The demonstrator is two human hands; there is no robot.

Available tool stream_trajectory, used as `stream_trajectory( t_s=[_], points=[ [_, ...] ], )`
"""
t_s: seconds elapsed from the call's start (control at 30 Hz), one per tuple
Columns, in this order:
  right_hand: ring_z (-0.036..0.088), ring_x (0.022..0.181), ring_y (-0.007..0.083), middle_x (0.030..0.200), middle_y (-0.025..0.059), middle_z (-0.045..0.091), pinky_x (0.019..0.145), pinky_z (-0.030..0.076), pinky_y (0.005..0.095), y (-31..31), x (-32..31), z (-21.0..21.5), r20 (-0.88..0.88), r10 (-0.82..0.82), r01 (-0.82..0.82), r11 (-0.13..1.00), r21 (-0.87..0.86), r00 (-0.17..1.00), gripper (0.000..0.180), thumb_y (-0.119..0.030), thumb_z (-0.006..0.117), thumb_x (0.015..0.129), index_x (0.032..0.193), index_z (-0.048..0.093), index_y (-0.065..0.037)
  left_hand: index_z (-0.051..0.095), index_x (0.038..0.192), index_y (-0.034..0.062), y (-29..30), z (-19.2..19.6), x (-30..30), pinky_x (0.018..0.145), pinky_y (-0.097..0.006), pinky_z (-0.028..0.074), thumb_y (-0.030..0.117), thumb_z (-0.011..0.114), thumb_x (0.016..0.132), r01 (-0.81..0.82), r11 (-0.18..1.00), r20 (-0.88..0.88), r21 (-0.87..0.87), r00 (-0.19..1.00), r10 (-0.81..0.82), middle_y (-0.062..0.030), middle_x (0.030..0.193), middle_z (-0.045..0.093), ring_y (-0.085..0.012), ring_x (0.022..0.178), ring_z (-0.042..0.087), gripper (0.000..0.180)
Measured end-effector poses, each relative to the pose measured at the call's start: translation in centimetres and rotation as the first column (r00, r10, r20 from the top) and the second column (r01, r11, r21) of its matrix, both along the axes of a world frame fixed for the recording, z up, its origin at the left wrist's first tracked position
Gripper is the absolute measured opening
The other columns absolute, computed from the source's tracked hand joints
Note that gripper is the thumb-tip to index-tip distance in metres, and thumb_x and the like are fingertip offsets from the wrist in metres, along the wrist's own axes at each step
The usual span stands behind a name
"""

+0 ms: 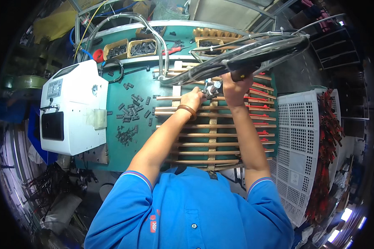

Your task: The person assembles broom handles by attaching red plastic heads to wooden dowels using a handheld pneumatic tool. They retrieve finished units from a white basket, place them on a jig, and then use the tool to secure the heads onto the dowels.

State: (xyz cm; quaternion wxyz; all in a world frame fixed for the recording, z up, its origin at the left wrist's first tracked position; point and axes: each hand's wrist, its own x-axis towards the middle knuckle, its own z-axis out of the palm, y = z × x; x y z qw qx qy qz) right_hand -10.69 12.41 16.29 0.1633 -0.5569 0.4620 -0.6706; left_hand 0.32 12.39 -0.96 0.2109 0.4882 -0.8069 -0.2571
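Observation:
My right hand (235, 90) is wrapped round the dark grip of a hose-fed power screwdriver (213, 89), whose silver head points down-left over a row of copper-coloured rods (222, 135). Close beside that head, my left hand (192, 99) has its fingers closed at the left part of one rod; whatever lies between the fingertips is too small to make out. Side by side across the green table, the rods rest on crosswise strips. Red pieces (259, 99) sit at the right ends of many of them.
A white machine (77, 108) stands at the left. Small black parts (131, 110) lie scattered between it and the rods. Open boxes of black parts (141, 48) line the back. Thick bundled hoses (241, 58) arch over the work. White plastic crates (297, 153) flank the right side.

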Motion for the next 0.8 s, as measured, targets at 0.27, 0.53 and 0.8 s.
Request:
stream_trajectory(
  t_s=[0.27, 0.53, 0.8],
  points=[
    [0.061, 0.064, 0.0145, 0.082, 0.0099, 0.063, 0.056, 0.05, 0.025, 0.2, -2.5, 10.4, 0.163, 0.017, -0.01, 0.999, -0.044, 0.986, 0.042, -0.001, 0.064, 0.081, 0.119, 0.047, 0.005, 0.066, 0.095, 0.0131, -0.1, -0.4, 0.3, 0.071, -0.041, 0.051, 0.021, 0.071, 0.077, 0.062, 0.998, -0.08, -0.023, 0.995, -0.064, -0.0085, 0.091, 0.06, -0.0321, 0.083, 0.062, 0.02],
    [0.062, 0.063, 0.0141, 0.074, 0.0068, 0.062, 0.059, 0.051, 0.0276, 1.7, -3.7, 11.0, 0.195, 0.017, -0.038, 0.994, 0.104, 0.981, 0.034, -0.003, 0.066, 0.079, 0.11, 0.054, 0.003, 0.058, 0.121, 0.0023, -1.9, 2.0, 1.5, 0.078, -0.03, 0.052, 0.01, 0.066, 0.085, -0.019, 0.654, -0.441, 0.756, 0.724, 0.531, -0.012, 0.103, 0.065, -0.02, 0.092, 0.062, 0.037],
    [0.059, 0.061, 0.0141, 0.074, 0.0052, 0.057, 0.06, 0.051, 0.0291, 2.8, -2.7, 9.7, 0.278, 0.062, -0.098, 0.988, 0.117, 0.959, 0.031, -0.002, 0.063, 0.076, 0.106, 0.055, 0.002, 0.033, 0.136, -0.005, 5.7, 2.4, 4.8, 0.089, -0.029, 0.055, -0.001, 0.05, 0.092, 0.698, 0.294, -0.542, 0.653, 0.16, 0.825, -0.0186, 0.127, 0.051, -0.0257, 0.113, 0.057, 0.048]
  ],
)
